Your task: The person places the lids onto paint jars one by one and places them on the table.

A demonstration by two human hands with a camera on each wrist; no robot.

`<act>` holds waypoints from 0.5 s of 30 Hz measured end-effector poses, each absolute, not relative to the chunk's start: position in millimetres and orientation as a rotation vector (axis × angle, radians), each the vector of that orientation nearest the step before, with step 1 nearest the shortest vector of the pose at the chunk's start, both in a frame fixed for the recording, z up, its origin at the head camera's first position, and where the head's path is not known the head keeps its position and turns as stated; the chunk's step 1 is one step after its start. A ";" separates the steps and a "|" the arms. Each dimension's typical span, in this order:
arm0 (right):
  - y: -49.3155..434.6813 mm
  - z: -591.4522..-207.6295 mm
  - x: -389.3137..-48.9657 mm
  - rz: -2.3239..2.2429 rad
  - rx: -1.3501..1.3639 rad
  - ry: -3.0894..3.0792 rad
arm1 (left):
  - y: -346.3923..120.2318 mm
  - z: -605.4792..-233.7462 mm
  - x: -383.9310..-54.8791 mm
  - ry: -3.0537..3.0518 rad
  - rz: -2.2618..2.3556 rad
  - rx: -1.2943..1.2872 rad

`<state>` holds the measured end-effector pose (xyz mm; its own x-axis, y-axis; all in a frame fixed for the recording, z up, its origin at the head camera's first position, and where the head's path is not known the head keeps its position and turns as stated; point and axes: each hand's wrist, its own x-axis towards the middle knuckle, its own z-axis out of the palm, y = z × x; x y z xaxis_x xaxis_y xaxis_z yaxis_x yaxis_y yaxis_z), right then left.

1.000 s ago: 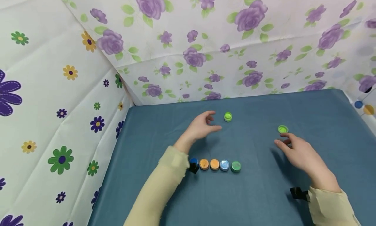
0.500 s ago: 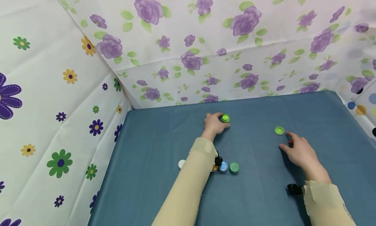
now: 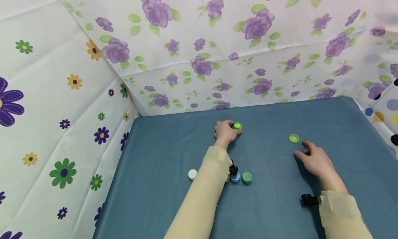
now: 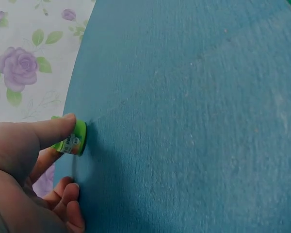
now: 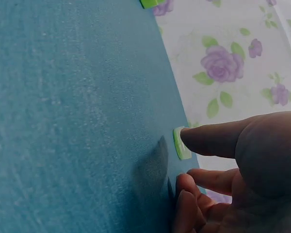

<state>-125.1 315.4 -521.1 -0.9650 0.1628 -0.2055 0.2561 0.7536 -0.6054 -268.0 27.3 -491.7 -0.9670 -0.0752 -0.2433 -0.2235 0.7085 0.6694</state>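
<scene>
In the head view my left hand (image 3: 225, 132) holds a small bright green jar (image 3: 237, 125) near the table's back edge, thumb on one side and fingers on the other. The left wrist view shows a printed label on the jar (image 4: 77, 138), with the thumb pressed to its side. Farther right lies a shallow light green lid (image 3: 294, 138). Just in front of it my right hand (image 3: 318, 161) hovers, thumb and fingers parted and holding nothing. From the right wrist, the thumb overlaps the lid (image 5: 180, 145) in view; whether they touch I cannot tell.
A row of small round pots crosses the blue-covered table (image 3: 270, 211): a white one (image 3: 192, 174), a light blue one (image 3: 235, 177) and a dark green one (image 3: 247, 178). My left sleeve (image 3: 199, 194) hides the middle of the row. Flowered cloth (image 3: 174, 76) hangs behind.
My left hand has moved right to the green jar and taken hold of it. The left sleeve now covers the row's middle and uncovers the white pot. My right hand stays near the lid.
</scene>
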 end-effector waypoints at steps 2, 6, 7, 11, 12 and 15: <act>313.9 -522.8 -126.1 -1.000 0.342 2.804 | 22.7 -496.9 -271.7 2.725 1.117 -0.225; 311.9 -525.9 -128.6 -0.993 0.355 2.810 | 12.0 -497.9 -276.4 2.731 1.288 -0.155; 311.6 -526.1 -129.1 -0.994 0.357 2.809 | 9.6 -495.5 -276.5 2.730 1.362 -0.129; 311.7 -524.6 -130.1 -1.004 0.359 2.809 | -2.1 -469.9 -263.5 2.639 1.760 0.011; 312.4 -524.0 -130.0 -1.007 0.357 2.809 | -6.8 -463.6 -257.8 2.619 1.836 0.063; 315.5 -521.5 -129.3 -1.010 0.343 2.805 | -26.6 -450.1 -235.0 2.552 1.980 0.226</act>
<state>-129.3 315.5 -521.5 -0.9641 0.1653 -0.2079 0.2599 0.7486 -0.6099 -235.0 -26.6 -450.1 -0.9857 0.0506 0.1610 0.1685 0.2439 0.9551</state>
